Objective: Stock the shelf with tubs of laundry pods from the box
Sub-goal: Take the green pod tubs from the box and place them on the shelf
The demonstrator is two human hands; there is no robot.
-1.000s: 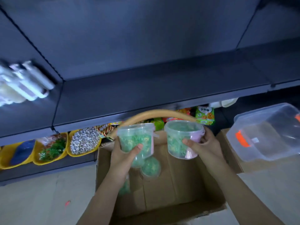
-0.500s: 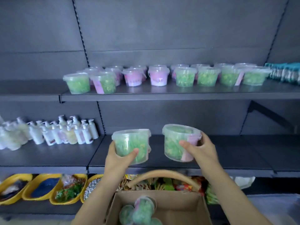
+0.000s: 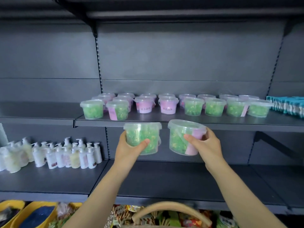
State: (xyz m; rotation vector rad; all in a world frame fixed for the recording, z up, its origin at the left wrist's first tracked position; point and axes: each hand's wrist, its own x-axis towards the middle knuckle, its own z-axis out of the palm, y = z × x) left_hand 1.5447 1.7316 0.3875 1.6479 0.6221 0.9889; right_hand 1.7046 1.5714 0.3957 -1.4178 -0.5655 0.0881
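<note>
My left hand (image 3: 130,148) grips a clear tub of green laundry pods (image 3: 142,135), held upright just below the front edge of the grey shelf (image 3: 148,123). My right hand (image 3: 206,145) grips a second green tub with a pink label (image 3: 185,137), tilted slightly and also just under that edge. On the shelf stand several tubs in rows: green ones at the left (image 3: 93,109) and right (image 3: 213,106), pink ones in the middle (image 3: 144,105). The box is out of view.
White pump bottles (image 3: 65,153) crowd the left of the lower shelf (image 3: 164,178). Teal packets (image 3: 287,104) sit at the right end of the tub shelf. A basket handle (image 3: 171,207), snack packs and yellow trays (image 3: 32,214) lie at the bottom.
Both hands lifted the two tubs from over the box up to just under the tub shelf. My view swung upward, so the box dropped out of sight.
</note>
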